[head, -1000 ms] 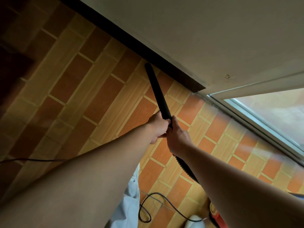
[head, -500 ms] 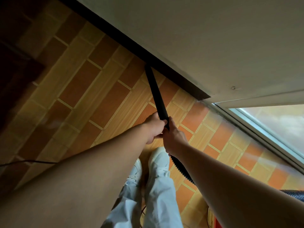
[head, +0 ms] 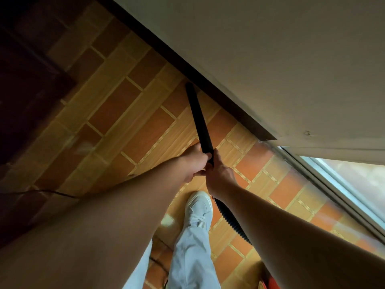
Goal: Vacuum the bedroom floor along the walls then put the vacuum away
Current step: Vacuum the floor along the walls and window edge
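Both arms (head: 129, 205) reach out straight, and the left hand (head: 194, 162) and the right hand (head: 219, 176), two in all, touch side by side, each wrapped tight round the low end of the one black vacuum tube (head: 198, 115). The tube's tip sits on the floor (head: 116, 113) right at the dark strip (head: 225, 105) under the wall (head: 270, 59), as it did a moment ago, but now one white shoe (head: 199, 205) shows, not two. One bumpy black hose (head: 231, 222) runs back from under the right hand.
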